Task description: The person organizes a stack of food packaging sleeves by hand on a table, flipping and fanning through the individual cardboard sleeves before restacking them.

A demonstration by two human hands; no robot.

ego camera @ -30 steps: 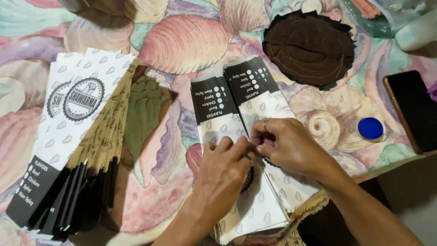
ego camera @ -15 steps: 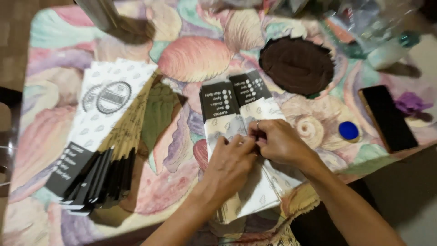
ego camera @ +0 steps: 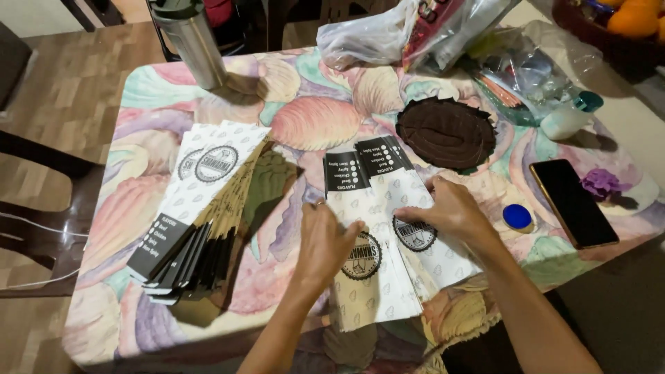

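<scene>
Beside the fanned stack of printed paper sleeves [ego camera: 197, 221], two sleeves [ego camera: 377, 228] are pinned flat under the spread left hand [ego camera: 325, 242] and right hand [ego camera: 447, 211], neither gripping, apparently to separate them.

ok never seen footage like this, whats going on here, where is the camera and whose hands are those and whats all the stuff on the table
There is no machine here: a person wears a camera on the head, so the one view looks down at their own two bare hands. The left hand and the right hand each press flat on a white paper pouch with a black end; these two pouches lie side by side. A fanned stack of similar pouches lies to the left. On the shell-patterned tablecloth there are also a dark brown mat, a phone, a blue cap, a steel flask and plastic bags.
</scene>
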